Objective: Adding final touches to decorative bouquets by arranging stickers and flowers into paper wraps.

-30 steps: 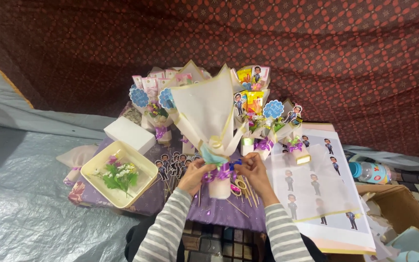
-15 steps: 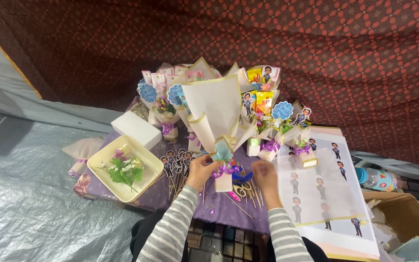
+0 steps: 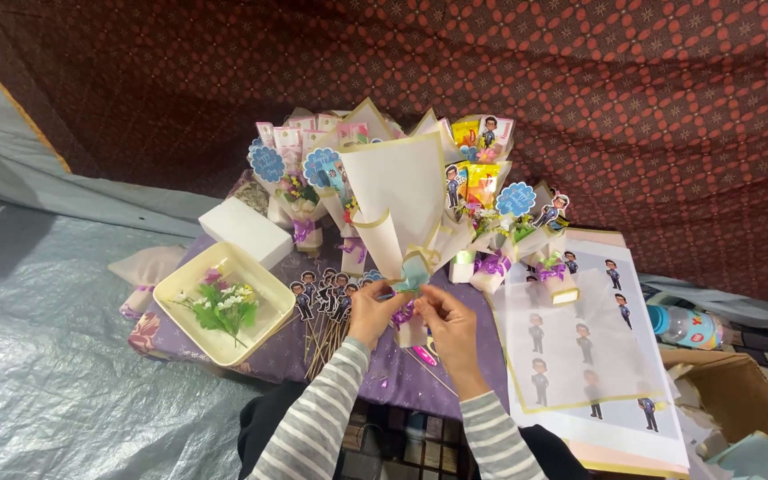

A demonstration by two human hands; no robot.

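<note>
I see both hands at the base of a cream paper cone bouquet [image 3: 397, 200], which stands upright near the middle of the purple-covered worktop [image 3: 286, 351]. My left hand [image 3: 373, 307] pinches a purple ribbon [image 3: 402, 313] at the cone's neck, its grip closed on it; my right hand [image 3: 446, 318] meets it from the other side, fingers also closed on that ribbon. A pale blue bow [image 3: 414, 271] sits just above the hands.

Behind the cone stand more small bouquets, with round blue scalloped labels [image 3: 268, 164] on sticks and yellow packets [image 3: 482, 182] tucked among them. Left of the hands lies a bunch of cut-out figure toppers [image 3: 322, 292] on skewers. Further left a cream square tray [image 3: 187, 311] holds small flowers, and a white rectangular block [image 3: 244, 229] lies just behind it. To the right a large white sheet [image 3: 580, 356] printed with rows of figures covers that end. A clear bottle [image 3: 691, 327] with a blue label lies beyond it.
</note>
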